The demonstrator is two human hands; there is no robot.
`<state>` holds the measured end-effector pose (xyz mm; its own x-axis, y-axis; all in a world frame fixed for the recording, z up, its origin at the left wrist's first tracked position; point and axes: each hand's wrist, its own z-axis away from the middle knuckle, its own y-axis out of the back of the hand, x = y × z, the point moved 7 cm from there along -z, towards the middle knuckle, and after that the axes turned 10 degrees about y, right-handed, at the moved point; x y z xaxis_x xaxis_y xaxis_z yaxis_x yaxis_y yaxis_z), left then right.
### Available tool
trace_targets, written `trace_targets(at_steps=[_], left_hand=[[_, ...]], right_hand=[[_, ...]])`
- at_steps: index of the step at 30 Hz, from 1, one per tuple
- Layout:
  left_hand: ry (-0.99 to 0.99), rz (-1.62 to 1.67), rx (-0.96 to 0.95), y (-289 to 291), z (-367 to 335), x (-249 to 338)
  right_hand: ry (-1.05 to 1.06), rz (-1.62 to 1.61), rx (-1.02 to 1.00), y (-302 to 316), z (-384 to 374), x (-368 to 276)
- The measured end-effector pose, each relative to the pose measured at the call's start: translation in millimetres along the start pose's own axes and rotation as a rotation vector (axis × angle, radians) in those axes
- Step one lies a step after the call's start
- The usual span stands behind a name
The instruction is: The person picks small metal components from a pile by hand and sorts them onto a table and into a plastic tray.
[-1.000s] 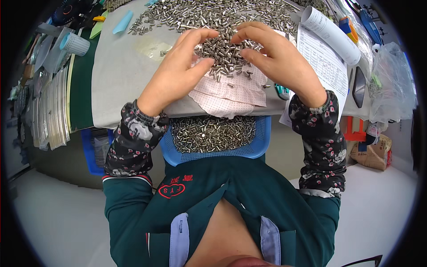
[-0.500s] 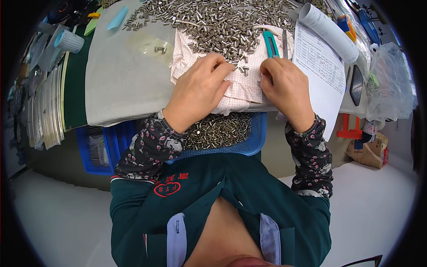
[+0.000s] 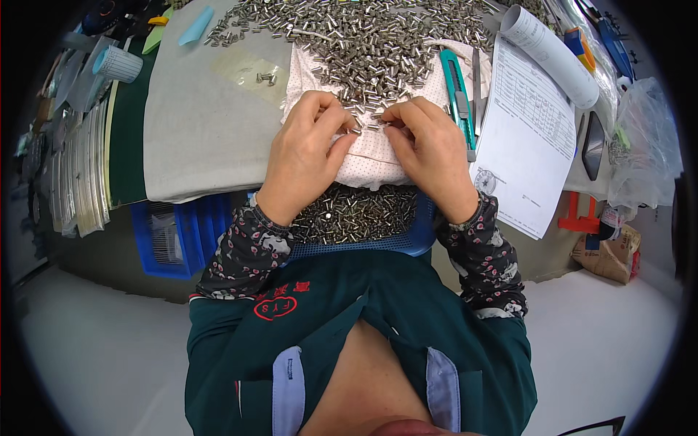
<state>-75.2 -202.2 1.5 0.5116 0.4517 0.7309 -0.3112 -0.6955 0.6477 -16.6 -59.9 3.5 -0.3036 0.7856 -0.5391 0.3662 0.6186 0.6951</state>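
Note:
A large heap of small silvery metal rivets spreads over the far part of the table and onto a pink dotted cloth. At the near edge of the heap, my left hand is closed in a pinch, with a rivet at its fingertips. My right hand faces it across a small gap, thumb and fingers curled together beside a few loose rivets; what lies between its fingertips is hidden. Below the table edge, a blue basket holds many darker metal pieces.
Right of my right hand lie a teal utility knife, a slim metal tool and printed sheets with a paper roll. A dark phone is farther right. Several rivets lie apart on the grey table cover.
My right hand has moved left, away from the utility knife, to the rivets near my left hand. My left hand has shifted slightly left and down. The view has shifted a little.

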Motion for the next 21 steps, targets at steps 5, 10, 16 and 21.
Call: trace_targets(at_steps=[5,10,16,21], left_hand=[[-0.025,-0.007,0.018,-3,-1,2],[-0.044,0.002,0.024,-7,-4,7],[-0.052,0.038,-0.026,-8,-6,2],[-0.043,0.078,0.057,0,-1,1]], right_hand=[[-0.005,0.018,0.016,2,5,-1],[-0.006,0.017,0.077,-2,5,-7],[0.078,0.033,0.041,-6,4,-14],[0.072,0.007,0.048,-9,4,-16]])
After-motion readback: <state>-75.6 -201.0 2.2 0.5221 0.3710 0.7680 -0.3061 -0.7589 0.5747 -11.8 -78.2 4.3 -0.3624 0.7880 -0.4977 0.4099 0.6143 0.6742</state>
